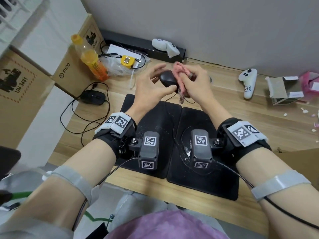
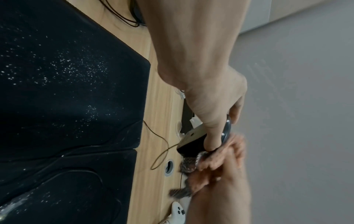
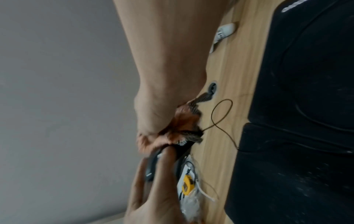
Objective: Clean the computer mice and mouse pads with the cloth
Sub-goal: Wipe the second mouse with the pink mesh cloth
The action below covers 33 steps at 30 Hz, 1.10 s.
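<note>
Left hand (image 1: 151, 85): grip clamped on a black mouse (image 1: 168, 79), thumb on the near side, fingers curled over the far side, the mouse lifted clear of the table (image 1: 241, 107). Its cable (image 1: 174, 128) trails down across the pads toward the person.

Right hand (image 1: 196, 83): grip clamped on a bunched pink cloth (image 1: 181, 69), which is pressed against the right-hand side of the held mouse. The wrist views confirm cloth and mouse are touching, though motion blur hides the exact contact face.

Governing relation: the mouse lies directly left of the cloth hand, its long axis running roughly from the left hand toward the right. In my judgement the next wipe calls for the cloth to travel along that axis while the left hand turns the mouse to present unwiped faces.

Two black mouse pads (image 1: 203, 152) lie side by side on the table, touching, just below both hands; both carry white specks and appear not yet cleaned. A second black mouse (image 1: 93, 97) rests on the table at the left, well apart from the hands, cable loose.

Surface and room: light wood table against a grey wall. Also present are an orange bottle (image 1: 91, 61), a yellow tape measure (image 1: 126, 61), two white controllers (image 1: 247, 81), a torn carton (image 1: 283, 90) and cardboard boxes (image 1: 25, 83) at the left.
</note>
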{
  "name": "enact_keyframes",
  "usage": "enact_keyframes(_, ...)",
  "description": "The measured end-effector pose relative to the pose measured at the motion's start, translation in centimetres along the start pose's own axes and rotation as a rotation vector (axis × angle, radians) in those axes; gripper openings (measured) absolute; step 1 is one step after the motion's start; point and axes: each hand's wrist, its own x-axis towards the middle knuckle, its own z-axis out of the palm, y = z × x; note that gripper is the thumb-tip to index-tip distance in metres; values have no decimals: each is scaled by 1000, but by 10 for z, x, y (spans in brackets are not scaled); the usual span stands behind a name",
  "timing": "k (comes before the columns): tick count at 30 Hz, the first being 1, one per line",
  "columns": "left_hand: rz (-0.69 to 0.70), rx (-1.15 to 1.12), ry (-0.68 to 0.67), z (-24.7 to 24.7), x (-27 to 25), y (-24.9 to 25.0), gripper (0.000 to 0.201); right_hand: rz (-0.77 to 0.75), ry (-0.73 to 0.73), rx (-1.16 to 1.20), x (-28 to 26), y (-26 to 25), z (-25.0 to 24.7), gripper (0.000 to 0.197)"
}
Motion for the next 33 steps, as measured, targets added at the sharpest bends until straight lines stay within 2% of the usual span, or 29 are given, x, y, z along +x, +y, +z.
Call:
enact_keyframes(3,-72,-105,100,-9,6,6,59,205,82,-68,-9,26,4,21)
enact_keyframes(5,-126,-224,203,-14,12,11,59,337,80,12,-14,34,5,21)
enact_keyframes(7,-154,-316,270,-16,14,16,56,457,9,162,-18,34,6,17)
enact_keyframes(10,-169,-379,215,-14,9,16,55,599,-110,396,-21,27,7,19)
enact_keyframes(11,-174,-387,179,-12,5,16,55,629,-131,490,-22,24,6,26)
enact_keyframes(13,-187,-407,110,-7,-3,16,55,689,-114,674,-23,20,3,44)
enact_keyframes(14,-191,-410,78,-5,-7,16,53,717,-91,758,-24,17,0,43)
enact_keyframes(16,-199,-396,28,-2,-16,14,45,741,-85,950,-26,12,-7,32)
enact_keyframes(19,-216,-384,42,0,-28,11,43,718,-76,1170,-32,12,-14,39)
enact_keyframes(23,-270,-279,59,-2,-39,8,63,701,-50,1197,-43,16,-17,49)
enact_keyframes(28,-277,-144,-145,-1,-54,8,70,795,-67,1110,-54,17,-17,64)
enact_keyframes(31,-281,-67,-265,9,-61,8,70,769,-118,995,-58,21,-16,46)
enact_keyframes(33,-284,-62,-244,16,-65,7,68,715,-205,989,-59,27,-17,35)
